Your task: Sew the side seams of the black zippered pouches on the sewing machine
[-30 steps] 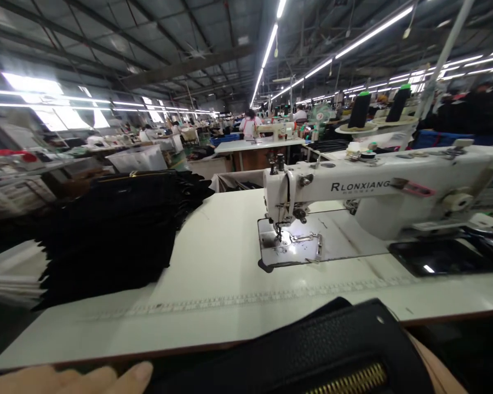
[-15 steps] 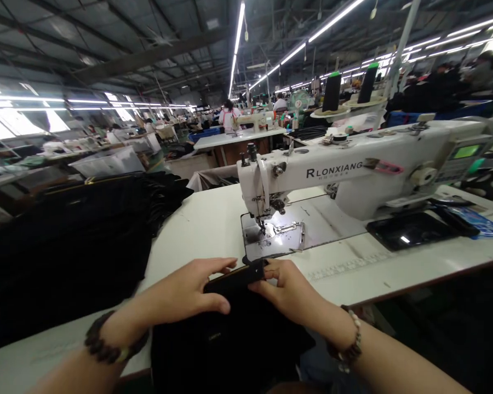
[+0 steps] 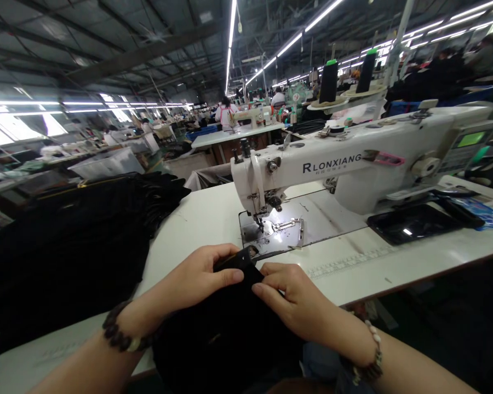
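Note:
A black fabric piece point(image 3: 225, 328), perhaps a bag panel, hangs over the table's front edge towards my lap, with a small metallic mark on its face. My left hand point(image 3: 203, 279) pinches its upper edge, thumb on the near side and fingers behind. Lower down the right side, my right hand point(image 3: 285, 293) grips the cloth between thumb and curled fingers. The top corner, a stiff black strip with a small light dot, sticks out between the hands. Just beyond it are the needle and presser foot point(image 3: 261, 223) of the white sewing machine point(image 3: 332, 161).
On the left rises a tall pile of black pieces point(image 3: 66, 246). A black phone-like slab point(image 3: 413, 223) and a blue packet point(image 3: 487, 212) lie at the right of the white table point(image 3: 205, 219). Thread cones point(image 3: 328, 82) stand behind the machine. Other workers sit farther back.
My left hand has slid up and right to the fabric's top corner. My right hand has let that corner go and now grips the side edge lower down.

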Tool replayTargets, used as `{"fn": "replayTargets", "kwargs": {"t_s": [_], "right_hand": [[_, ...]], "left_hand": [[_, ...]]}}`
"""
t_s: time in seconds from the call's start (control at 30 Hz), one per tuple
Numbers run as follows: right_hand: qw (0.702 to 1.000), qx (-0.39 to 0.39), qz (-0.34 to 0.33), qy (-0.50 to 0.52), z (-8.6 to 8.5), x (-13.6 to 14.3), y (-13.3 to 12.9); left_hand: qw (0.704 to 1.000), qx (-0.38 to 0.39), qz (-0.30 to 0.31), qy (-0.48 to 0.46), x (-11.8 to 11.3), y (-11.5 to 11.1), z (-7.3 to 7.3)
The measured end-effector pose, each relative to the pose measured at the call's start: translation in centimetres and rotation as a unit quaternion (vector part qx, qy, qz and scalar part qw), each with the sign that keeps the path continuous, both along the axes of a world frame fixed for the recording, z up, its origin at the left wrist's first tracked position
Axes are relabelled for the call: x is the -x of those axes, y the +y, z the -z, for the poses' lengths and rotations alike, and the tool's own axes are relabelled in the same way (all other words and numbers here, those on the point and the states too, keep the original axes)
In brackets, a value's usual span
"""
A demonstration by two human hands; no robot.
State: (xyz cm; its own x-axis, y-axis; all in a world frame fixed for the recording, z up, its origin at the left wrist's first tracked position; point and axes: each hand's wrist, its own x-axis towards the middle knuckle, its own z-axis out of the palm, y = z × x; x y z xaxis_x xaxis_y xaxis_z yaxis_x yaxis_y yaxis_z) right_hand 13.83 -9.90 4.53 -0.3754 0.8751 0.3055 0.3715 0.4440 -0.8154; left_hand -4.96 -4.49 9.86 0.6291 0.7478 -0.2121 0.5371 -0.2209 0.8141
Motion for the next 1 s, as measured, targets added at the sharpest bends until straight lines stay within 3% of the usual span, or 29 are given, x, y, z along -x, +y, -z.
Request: {"fn": "replayTargets", "kwargs": {"t_s": [0.2,0.5,0.87,1.0], "right_hand": [[0.999,-0.013,0.031,0.013,0.0,0.6,-0.5],[0.999,0.012,0.039,0.034,0.1,0.8,-0.2],[0.981,0.138,-0.007,0.135,0.4,-0.6,0.5],[0.967,0.206,0.009,0.146,0.5,-1.2,0.5]], "left_hand": [[0.997,0.055,-0.044,-0.019,-0.3,-0.4,0.0],[0.997,0.047,-0.067,-0.009,-0.8,-0.1,0.2],[0.993,-0.048,-0.088,0.057,-0.8,0.2,0.2],[0.991,-0.077,-0.082,0.076,-1.0,0.2,-0.2]]}}
